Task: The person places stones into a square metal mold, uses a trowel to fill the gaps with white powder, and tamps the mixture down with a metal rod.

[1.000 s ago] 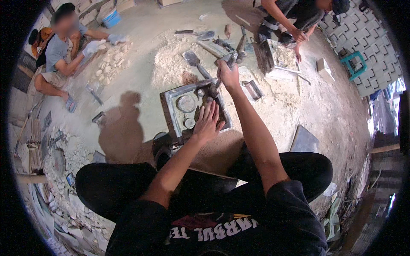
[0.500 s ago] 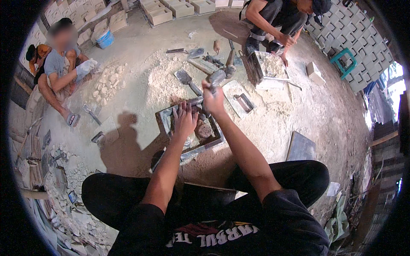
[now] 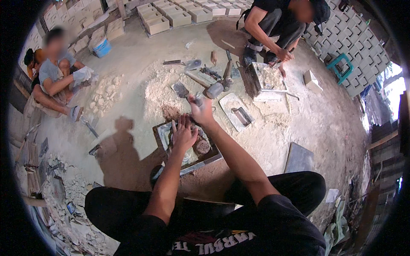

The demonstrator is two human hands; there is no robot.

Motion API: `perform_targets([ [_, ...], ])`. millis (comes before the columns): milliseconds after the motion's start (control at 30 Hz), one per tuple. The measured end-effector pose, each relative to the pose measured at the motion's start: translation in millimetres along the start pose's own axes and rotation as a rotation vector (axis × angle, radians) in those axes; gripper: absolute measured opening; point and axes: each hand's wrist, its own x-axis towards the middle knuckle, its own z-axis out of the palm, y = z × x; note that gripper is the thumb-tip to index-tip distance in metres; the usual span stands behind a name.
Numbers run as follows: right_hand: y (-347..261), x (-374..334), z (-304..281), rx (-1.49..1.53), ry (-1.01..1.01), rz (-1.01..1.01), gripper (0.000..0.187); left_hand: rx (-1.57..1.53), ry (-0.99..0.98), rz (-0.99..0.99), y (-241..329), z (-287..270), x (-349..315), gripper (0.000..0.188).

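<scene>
My left hand [image 3: 183,137] lies flat, fingers stretched, over the material inside a rectangular mould frame [image 3: 200,165] on the ground between my knees. Beside it in the frame is a round brown lump [image 3: 202,147]. Just beyond, my right hand [image 3: 200,113] is closed and blurred by motion. A short dark piece shows at its fist, too smeared to name. A trowel [image 3: 180,90] lies close to that hand on pale powder [image 3: 159,90], its handle partly hidden. The head of a mallet [image 3: 214,90] rests on the ground to the right of the fist.
A small pale block with a metal-edged slot [image 3: 238,113] lies right of my hands. A co-worker squats beyond at another mould [image 3: 268,79]; another person sits left by pale lumps [image 3: 104,96]. A dark board [image 3: 299,157] lies at right. Rows of pale blocks [image 3: 177,17] stand behind.
My right hand has moved left, away from the mallet head and toward the trowel handle. My left hand stays on the mould. The whole view has tilted slightly upward.
</scene>
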Motion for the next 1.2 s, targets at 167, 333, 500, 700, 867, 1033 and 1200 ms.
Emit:
perform_targets([
  [167,10,12,-2,0.04,-0.054,0.235,0.03,-0.022,0.04,0.031,-2,7,0,0.069],
  [333,14,11,-17,0.025,-0.023,0.312,0.028,-0.049,0.077,0.055,0,8,-1,0.068],
  [500,-4,-1,-23,0.072,0.086,0.115,0.03,-0.018,0.072,0.07,-1,3,-2,0.067],
  [700,-17,4,-27,0.115,-0.055,0.439,0.021,-0.063,0.053,0.053,-11,7,-1,0.067],
  [867,37,6,-22,-0.064,0.179,0.152,0.02,-0.08,0.121,0.115,5,6,8,0.061],
  [1033,16,-17,-30,0.284,0.116,0.293,0.028,-0.098,0.15,0.115,-5,4,2,0.059],
  [1200,-5,20,-31,0.141,0.096,0.489,0.033,-0.108,0.15,0.086,-6,10,-6,0.06],
])
